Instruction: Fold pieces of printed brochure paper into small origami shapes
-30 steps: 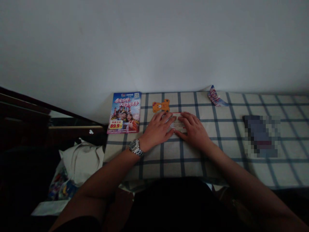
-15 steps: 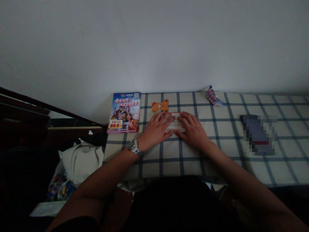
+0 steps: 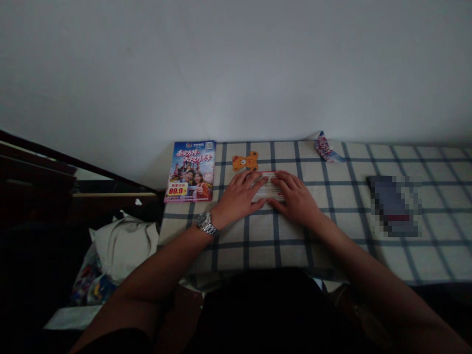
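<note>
A small printed paper point(image 3: 268, 191), pale with a red upper edge, lies on the checked tablecloth point(image 3: 258, 241). My left hand point(image 3: 241, 195) rests on its left side, fingers stretched out and lying flat. On the right side my right hand point(image 3: 295, 200) presses down in the same way, its fingers spread. Both thumbs point inward near the lower edge, with a narrow gap between them. Much of the paper is hidden under the hands. Just beyond my left hand is an orange teddy bear figure point(image 3: 245, 162), flat on the cloth.
Left of my hands lies a colourful leaflet point(image 3: 191, 172) marked 89.9. A torn-looking printed scrap point(image 3: 327, 147) sits by the wall. On the right is a dark, blurred-out flat object point(image 3: 393, 204). A white bag point(image 3: 123, 243) stands below the table's left edge.
</note>
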`<state>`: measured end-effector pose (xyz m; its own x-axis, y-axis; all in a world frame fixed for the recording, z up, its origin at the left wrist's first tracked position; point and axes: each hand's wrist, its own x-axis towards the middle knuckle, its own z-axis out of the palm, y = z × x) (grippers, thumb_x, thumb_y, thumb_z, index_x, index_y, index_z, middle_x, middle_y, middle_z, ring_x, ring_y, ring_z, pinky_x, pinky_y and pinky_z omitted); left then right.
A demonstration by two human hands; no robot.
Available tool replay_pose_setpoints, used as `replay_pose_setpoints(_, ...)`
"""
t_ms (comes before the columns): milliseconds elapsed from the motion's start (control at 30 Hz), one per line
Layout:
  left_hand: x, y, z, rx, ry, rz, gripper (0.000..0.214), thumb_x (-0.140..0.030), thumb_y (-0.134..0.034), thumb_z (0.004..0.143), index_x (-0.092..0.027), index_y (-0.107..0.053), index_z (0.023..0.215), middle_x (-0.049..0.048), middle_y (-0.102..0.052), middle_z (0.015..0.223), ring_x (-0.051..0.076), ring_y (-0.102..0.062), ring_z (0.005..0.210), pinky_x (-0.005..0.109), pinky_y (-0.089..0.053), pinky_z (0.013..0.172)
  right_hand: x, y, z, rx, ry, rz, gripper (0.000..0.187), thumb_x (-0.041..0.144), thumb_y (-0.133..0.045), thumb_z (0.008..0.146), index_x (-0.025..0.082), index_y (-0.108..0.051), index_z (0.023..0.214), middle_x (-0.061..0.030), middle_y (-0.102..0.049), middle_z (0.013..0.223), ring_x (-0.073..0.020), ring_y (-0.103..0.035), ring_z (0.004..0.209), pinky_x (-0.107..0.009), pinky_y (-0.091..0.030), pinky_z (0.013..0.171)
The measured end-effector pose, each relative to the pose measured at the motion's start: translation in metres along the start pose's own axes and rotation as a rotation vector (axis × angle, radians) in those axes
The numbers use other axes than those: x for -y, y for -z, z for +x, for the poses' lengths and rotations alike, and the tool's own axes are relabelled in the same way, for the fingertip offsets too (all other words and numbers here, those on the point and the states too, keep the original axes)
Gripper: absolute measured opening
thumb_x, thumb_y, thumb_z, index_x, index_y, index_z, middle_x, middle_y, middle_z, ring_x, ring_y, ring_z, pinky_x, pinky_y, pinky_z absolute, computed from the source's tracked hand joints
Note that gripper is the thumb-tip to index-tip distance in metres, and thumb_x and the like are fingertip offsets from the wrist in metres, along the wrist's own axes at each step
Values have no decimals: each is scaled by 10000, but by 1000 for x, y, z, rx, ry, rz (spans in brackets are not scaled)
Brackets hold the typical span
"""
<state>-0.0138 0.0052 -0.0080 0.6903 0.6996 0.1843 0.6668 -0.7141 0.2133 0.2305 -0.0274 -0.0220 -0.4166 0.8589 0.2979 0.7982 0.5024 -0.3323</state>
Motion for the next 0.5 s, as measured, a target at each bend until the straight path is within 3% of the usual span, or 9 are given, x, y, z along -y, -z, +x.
replay_pose_setpoints(500, 3, -5, 0, -14, -2, -23, 603, -478, -563, 1067, -195, -475, 1592, 96, -461, 1641, 346, -383, 1505, 512, -301, 1313, -2, -5, -2, -28, 16, -11, 571, 483, -645, 1022, 154, -553, 1479, -212, -562, 1557, -378, -488, 1488, -603, -415, 1255)
